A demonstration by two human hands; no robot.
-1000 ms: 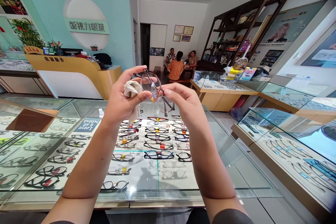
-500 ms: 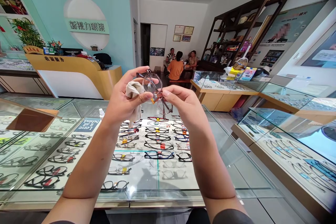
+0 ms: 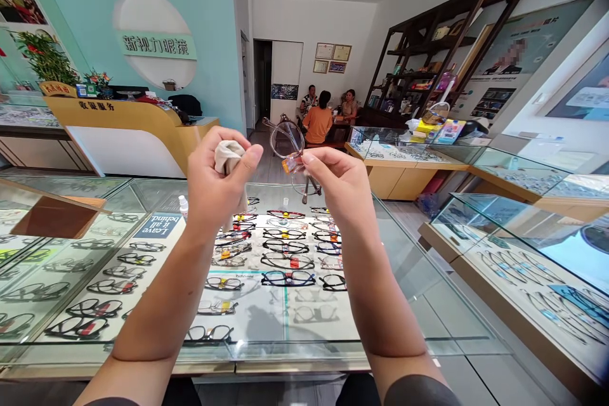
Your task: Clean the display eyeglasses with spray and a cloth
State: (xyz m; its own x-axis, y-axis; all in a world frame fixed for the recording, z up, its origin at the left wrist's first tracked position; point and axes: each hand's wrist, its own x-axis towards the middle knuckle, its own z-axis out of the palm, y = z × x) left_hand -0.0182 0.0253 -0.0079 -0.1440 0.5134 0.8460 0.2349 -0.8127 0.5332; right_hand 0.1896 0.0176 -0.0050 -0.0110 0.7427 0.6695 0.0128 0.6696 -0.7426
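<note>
Between finger and thumb, my right hand [image 3: 340, 174] pinches a pair of eyeglasses [image 3: 287, 138] near the bridge. The frame has thin dark rims and hangs tilted, one lens high and the other low, with an orange tag by the bridge. My left hand [image 3: 221, 171] is closed around a crumpled pale cloth [image 3: 227, 155], part of which hangs below the palm. A gap separates its thumb from the eyeglasses. Both hands are above a glass display case [image 3: 409, 330], inside which rows of eyeglasses [image 3: 285, 247] lie.
A small white bottle [image 3: 183, 205] and a blue printed card [image 3: 160, 226] are to the left. Another glass case [image 3: 476, 254] stands at the right. Behind are a yellow counter [image 3: 133, 120], a dark shelf [image 3: 428, 44] and several seated people [image 3: 320, 117].
My left hand has let go of the eyeglasses and moved left with the cloth. My right hand keeps hold of the eyeglasses, which have shifted slightly right and up.
</note>
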